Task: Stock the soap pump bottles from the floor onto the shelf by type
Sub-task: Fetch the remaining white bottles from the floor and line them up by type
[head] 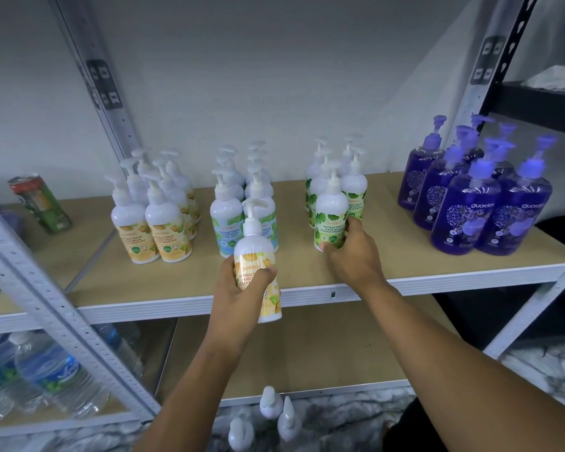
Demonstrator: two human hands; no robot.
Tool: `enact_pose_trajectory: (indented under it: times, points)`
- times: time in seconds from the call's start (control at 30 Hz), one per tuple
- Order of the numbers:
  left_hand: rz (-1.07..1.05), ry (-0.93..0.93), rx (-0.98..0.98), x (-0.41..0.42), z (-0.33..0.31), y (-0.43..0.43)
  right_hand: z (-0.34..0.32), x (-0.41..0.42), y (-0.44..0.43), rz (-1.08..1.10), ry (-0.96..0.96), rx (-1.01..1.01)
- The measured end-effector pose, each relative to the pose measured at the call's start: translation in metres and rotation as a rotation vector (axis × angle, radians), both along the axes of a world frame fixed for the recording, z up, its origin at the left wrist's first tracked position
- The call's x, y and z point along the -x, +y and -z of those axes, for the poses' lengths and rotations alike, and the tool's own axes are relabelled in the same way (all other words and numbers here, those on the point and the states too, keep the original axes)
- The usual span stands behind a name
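Step in hand: placing, two bottles at once.

The right grip (353, 252) is closed round the lower body of a green-label bottle (330, 216). That bottle stands upright on the shelf (437, 259), at the near end of the green-label group (353, 187). Whether it touches its neighbours cannot be told.

The left grip (242, 282) is wrapped round the middle of an orange-label bottle (255, 243), which is held upright in the air at the shelf's near edge and is not yet set down.

The orange-label group (157, 223) is noted at the left. The mint group (225, 220) stands between it and the green one, and purple bottles (486, 203) stand at the right end. More pump bottles (274, 415) are seen on the floor below.

Judgement: the green bottle is all but placed, and only release is needed. For the next move, the orange bottle is to be carried left, clear of the mint group, and set down at the near end of its own group without the front row being knocked.
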State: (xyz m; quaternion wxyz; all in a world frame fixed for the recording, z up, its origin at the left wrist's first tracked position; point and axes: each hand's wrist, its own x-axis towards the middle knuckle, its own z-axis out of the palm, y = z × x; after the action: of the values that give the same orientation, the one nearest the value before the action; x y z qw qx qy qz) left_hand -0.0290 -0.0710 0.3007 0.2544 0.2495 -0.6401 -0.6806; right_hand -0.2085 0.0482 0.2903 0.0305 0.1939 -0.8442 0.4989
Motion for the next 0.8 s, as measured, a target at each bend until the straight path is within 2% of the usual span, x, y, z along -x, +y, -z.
enact_pose_trajectory:
  times: [0.6,0.7,0.8]
  points:
    - [0.01,-0.024,0.0,-0.011,0.002,-0.006,0.0,0.008,-0.007,0.033,-0.02,0.009]
    - [0.006,-0.027,0.008,-0.017,0.0,-0.008,-0.002,0.006,-0.006,0.056,-0.049,0.077]
    - [-0.021,-0.026,-0.001,-0.025,-0.005,-0.014,-0.005,-0.001,-0.006,0.125,-0.064,0.04]
